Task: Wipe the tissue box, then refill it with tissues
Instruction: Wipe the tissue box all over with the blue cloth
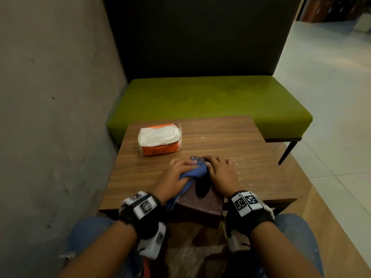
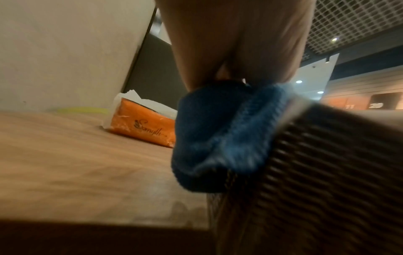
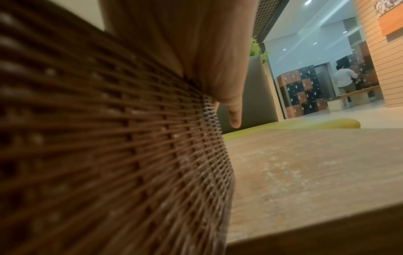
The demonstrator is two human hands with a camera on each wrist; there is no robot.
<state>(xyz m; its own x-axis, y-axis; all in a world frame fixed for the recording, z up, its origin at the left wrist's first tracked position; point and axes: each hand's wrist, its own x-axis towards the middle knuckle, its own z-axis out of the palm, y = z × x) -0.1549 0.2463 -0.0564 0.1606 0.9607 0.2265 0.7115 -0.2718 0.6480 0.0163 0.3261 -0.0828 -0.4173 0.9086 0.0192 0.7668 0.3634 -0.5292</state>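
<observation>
Head view: left hand [image 1: 176, 169] grips a bunched blue cloth [image 1: 195, 170] on the brown woven tissue box [image 1: 202, 203] at the wooden table [image 1: 251, 153] near edge; right hand [image 1: 220, 171] lies flat on it. Left wrist view: orange tissue pack [image 2: 144, 127] stands beyond. Right wrist view: a straight finger [image 3: 234, 115] beside the weave

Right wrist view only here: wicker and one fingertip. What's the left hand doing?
Observer: The left hand holds a blue cloth against the top of the box.
Operator: Refill tissues anywhere?
Observer: Yes, an opened orange pack lies on the table, beyond the box and to its left.
Operator: Tissues in the box yet?
Observer: The oval slot is dark; no tissue shows in it.
</observation>
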